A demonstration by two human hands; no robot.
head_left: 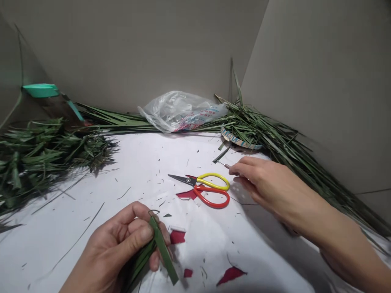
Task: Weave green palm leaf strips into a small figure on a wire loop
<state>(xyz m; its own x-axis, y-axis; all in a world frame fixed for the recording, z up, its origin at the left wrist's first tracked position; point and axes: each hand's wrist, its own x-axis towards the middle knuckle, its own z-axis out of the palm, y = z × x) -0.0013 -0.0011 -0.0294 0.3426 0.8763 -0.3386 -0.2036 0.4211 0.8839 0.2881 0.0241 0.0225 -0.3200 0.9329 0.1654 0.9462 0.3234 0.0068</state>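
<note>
My left hand [122, 240] is closed around several long green leaf strips [165, 254]. Between thumb and fingers, one strip folds over and hangs down to the right, and a thin loop curls at the top. My right hand [259, 181] pinches a slim tool with a thin metal shaft [226, 165], its tip beside a short dark leaf piece [221, 155]. Whether that tip touches the leaf piece, I cannot tell. Between the hands lie scissors [210, 189] with one yellow and one red handle, blades pointing left over dark red scraps [188, 194].
Finished-looking leaf bundles [39, 154] pile up at the left, near a container with a turquoise lid [41, 90]. Long leaves [290, 150] run along the back and right. A clear plastic bag [180, 110] and a tape roll [240, 141] lie there. Clippings dot the white surface [137, 158].
</note>
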